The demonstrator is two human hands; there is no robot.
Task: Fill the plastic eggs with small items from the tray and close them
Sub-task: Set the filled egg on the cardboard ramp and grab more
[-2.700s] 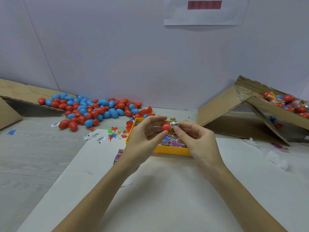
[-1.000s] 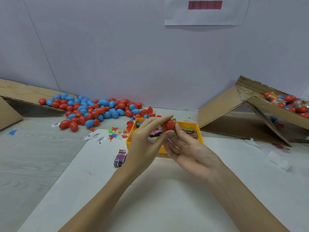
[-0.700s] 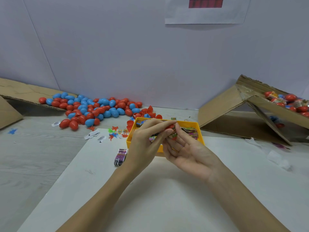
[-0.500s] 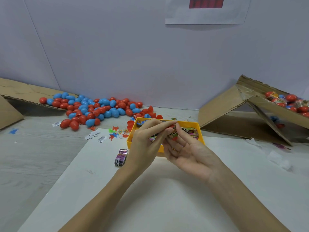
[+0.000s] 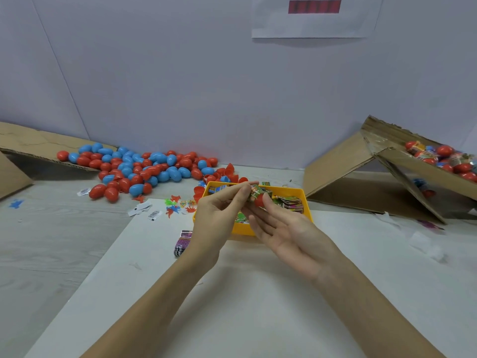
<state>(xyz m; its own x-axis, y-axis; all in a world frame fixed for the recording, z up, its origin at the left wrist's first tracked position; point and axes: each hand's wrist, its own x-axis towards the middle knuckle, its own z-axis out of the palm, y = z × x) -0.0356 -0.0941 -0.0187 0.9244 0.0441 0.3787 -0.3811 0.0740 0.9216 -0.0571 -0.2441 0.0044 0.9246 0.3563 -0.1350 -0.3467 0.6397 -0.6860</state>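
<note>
Pinched between the left hand's [image 5: 219,215] thumb and fingertips is a small green-printed foil packet [image 5: 255,191], its lower end set in the red plastic egg half [image 5: 259,201]. That egg half is held at the fingertips of the right hand [image 5: 286,233], palm up, the remaining fingers extended; the exact grip on it cannot be told. Both hands are held over the near edge of the yellow rectangular plastic tray [image 5: 242,228], in which further printed packets [image 5: 290,202] are seen. A purple foil packet [image 5: 182,242] lies on the white counter sheet [image 5: 245,306] just left of the tray. A heap of red and blue plastic eggs [image 5: 139,169] is noted far left, and a tilted cardboard box [image 5: 387,164] with filled eggs [image 5: 446,158] far right.
</note>
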